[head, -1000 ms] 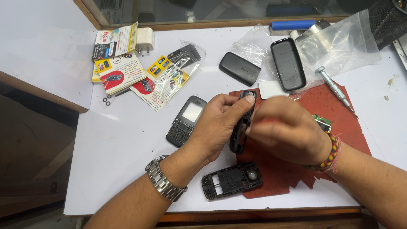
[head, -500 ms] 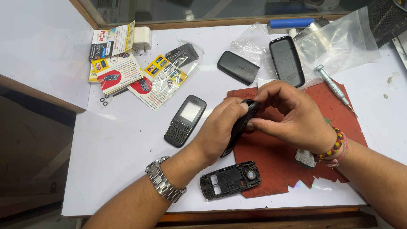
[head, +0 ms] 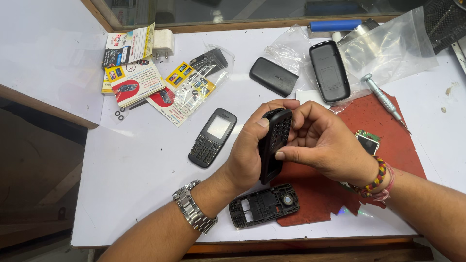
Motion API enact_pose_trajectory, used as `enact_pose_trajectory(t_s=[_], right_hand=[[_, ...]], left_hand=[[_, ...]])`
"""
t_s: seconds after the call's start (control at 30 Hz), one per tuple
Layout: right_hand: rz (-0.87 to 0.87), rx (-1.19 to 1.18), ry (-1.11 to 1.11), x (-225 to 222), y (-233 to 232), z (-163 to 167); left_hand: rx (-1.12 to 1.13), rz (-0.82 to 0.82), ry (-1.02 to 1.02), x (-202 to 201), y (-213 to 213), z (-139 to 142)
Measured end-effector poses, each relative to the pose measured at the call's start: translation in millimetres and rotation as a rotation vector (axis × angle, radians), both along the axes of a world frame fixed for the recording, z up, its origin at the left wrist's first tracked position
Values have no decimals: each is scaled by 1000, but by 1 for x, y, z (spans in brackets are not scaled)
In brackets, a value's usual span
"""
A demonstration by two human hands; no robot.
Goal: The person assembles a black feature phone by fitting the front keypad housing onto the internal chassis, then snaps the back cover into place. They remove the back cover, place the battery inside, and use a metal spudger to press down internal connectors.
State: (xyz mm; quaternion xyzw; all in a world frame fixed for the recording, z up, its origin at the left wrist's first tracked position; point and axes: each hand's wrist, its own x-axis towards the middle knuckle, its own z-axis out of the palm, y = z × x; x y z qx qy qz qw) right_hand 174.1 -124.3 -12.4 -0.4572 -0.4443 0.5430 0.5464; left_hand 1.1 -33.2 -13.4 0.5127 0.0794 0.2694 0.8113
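Single head-worn camera, positioned above the near edge of the white surface (head: 145, 194), facing steeply down and slightly forward. Range is close: the hands fill the centre of the frame. Coverage runs from the near wooden edge to the far glass panel (head: 204, 9). No second view.

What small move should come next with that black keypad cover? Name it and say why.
Probably press the black keypad cover along its edge with the right hand thumb, while the left hand steadies it: both hands already grip it upright above the red mat.
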Motion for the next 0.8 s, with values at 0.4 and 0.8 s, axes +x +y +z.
enact_pose_trajectory(t_s=[0.4,0.8], right_hand=[[-90,-112,-130,-7,-1,4],[-55,-66,-218,-5,-3,3]], left_hand=[[-14,1,-23,-1,-6,3],[141,78,-29,0,-5,8]])
